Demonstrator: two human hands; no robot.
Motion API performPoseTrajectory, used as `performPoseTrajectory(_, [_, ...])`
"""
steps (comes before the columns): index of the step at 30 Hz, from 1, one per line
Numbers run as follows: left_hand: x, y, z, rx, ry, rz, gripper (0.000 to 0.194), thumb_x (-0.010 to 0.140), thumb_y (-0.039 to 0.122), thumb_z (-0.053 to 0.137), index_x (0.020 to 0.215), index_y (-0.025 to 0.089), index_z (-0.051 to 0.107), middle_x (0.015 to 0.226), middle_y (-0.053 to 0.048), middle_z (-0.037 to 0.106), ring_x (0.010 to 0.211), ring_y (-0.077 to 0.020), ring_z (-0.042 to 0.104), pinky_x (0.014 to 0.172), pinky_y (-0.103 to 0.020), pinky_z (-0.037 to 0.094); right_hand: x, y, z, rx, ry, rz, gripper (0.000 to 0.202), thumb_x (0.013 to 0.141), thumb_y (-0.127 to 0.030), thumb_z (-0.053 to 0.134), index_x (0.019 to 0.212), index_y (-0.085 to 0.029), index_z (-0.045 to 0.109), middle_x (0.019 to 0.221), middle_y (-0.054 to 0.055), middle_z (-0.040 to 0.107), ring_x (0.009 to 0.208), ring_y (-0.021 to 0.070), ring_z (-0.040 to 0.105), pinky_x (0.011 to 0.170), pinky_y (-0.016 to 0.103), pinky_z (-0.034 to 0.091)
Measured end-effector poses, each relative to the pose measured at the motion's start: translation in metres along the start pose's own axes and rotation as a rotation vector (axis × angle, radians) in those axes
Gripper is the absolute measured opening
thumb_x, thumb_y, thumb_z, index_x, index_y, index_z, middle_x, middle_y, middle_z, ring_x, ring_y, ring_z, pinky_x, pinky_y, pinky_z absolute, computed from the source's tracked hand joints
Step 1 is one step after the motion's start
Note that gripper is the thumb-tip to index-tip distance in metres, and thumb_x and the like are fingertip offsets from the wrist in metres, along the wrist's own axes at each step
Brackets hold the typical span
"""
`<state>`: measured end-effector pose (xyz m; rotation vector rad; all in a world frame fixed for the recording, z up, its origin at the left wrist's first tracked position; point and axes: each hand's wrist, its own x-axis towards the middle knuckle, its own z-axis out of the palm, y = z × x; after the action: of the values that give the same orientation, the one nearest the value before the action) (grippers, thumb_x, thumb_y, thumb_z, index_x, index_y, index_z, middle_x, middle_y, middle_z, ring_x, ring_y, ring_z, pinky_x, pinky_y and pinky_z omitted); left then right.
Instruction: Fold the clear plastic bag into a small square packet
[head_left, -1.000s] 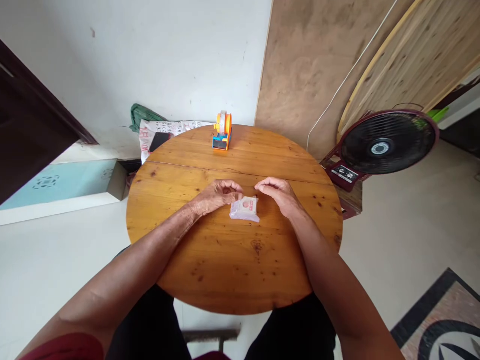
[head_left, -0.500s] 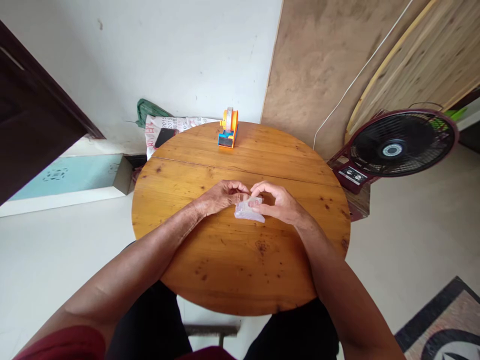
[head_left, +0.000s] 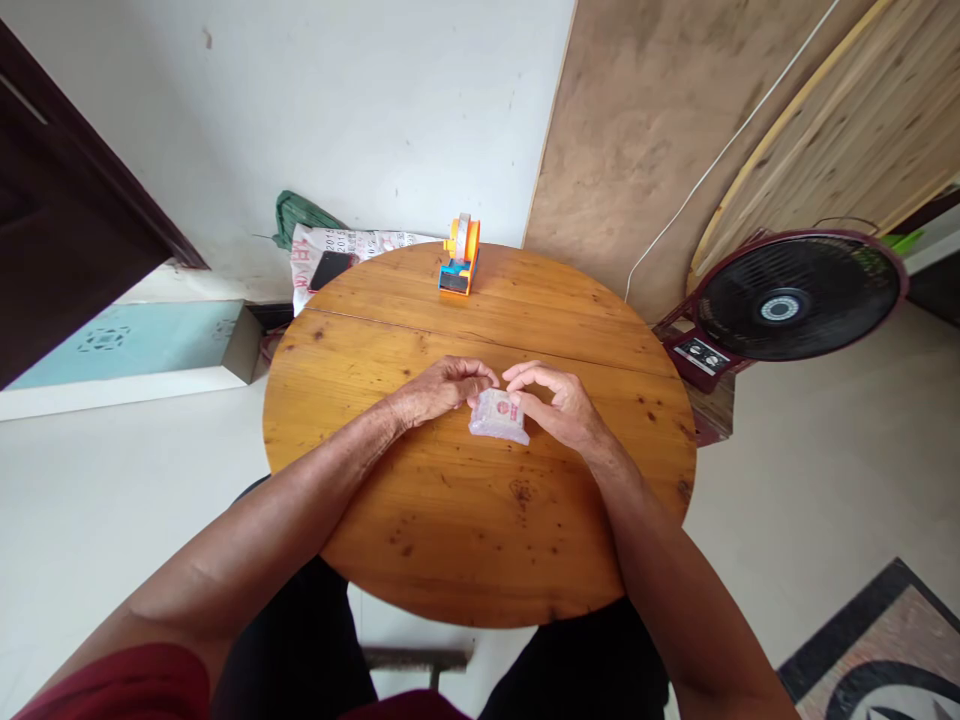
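A small clear plastic-wrapped packet with red print [head_left: 499, 416] lies on the round wooden table [head_left: 450, 520]. My left hand [head_left: 454, 386] pinches the packet's upper left corner between thumb and fingers. At the upper right edge of it, my right hand [head_left: 553, 398] has its thumb against the wrap, with the fingers curved above and apart from the thumb. Further back on the table stands an orange and blue tape dispenser [head_left: 459, 262] with a roll of tape, touched by neither hand.
A dark red fan [head_left: 780, 308] stands right of the table. Behind the left rear edge are a printed white sack [head_left: 304, 250], a black phone [head_left: 330, 268] and a green bag [head_left: 300, 215]. Walls rise behind the table.
My right thumb has moved up from the middle of the packet to its upper right edge, so the red print now shows. My left hand stays at the corner.
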<state>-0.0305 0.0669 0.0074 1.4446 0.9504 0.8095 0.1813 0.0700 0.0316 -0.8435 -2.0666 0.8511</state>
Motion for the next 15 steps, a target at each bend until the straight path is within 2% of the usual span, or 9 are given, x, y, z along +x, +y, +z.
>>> performPoseTrajectory(15, [-0.0004, 0.0004, 0.0003, -0.026, 0.028, 0.013, 0.019, 0.078, 0.027, 0.062, 0.09, 0.014, 0.068, 0.063, 0.002, 0.057, 0.059, -0.0081, 0.048, 0.055, -0.02, 0.032, -0.0015, 0.0034, 0.0021, 0.022, -0.018, -0.013, 0.01, 0.081, -0.014, 0.06, 0.079, -0.021, 0.068, 0.097, 0.003, 0.071, 0.097, 0.0175, 0.066, 0.087, 0.031, 0.049])
